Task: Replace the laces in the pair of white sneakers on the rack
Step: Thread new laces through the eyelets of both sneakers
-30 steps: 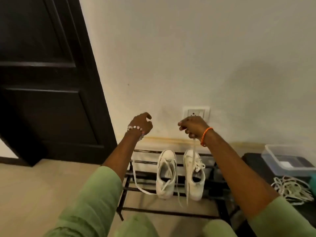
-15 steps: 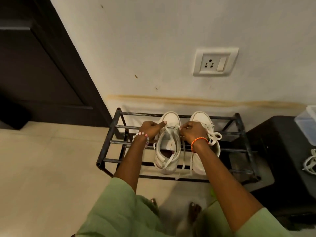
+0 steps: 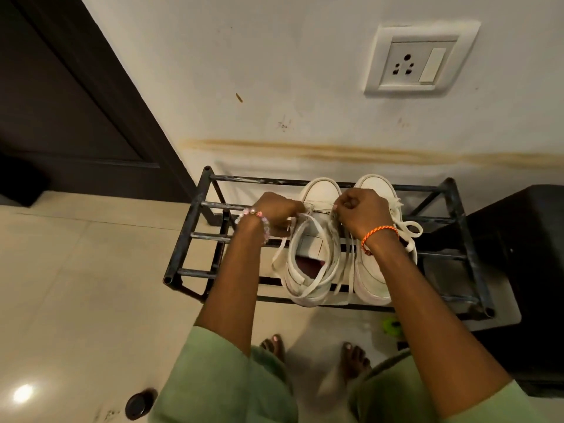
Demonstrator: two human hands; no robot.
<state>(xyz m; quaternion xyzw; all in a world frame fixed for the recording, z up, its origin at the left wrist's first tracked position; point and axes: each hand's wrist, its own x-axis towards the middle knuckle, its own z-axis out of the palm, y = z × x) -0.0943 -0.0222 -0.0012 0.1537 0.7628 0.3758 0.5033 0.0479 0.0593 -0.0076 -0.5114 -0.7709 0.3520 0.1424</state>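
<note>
Two white sneakers stand side by side on the top bars of the black metal rack (image 3: 195,239), toes toward the wall, seen from the head camera looking straight down. Much is hidden: the right hand (image 3: 358,209) and its forearm cover the inner side and most of the tongue of the right sneaker (image 3: 374,270), and both hands hide the upper eyelets of the left sneaker (image 3: 308,279). How far the lace (image 3: 282,251) is still threaded through the left sneaker I cannot tell from here; its loose ends loop around the shoe's opening and trail over the heel.

Both arms reach forward and down, wrists bent. The left hand (image 3: 277,210), fingers curled, pinches the lace at the left edge of the left sneaker near the toe. The right hand, also curled tight, pinches the lace at that shoe's right edge, so a short stretch runs taut between them.

One beaded bracelet (image 3: 259,219) sits on the left wrist, one orange cord bracelet (image 3: 380,233) on the right. Two bare feet show below, on the tiled floor. One wall socket (image 3: 418,61) is above the rack.
</note>
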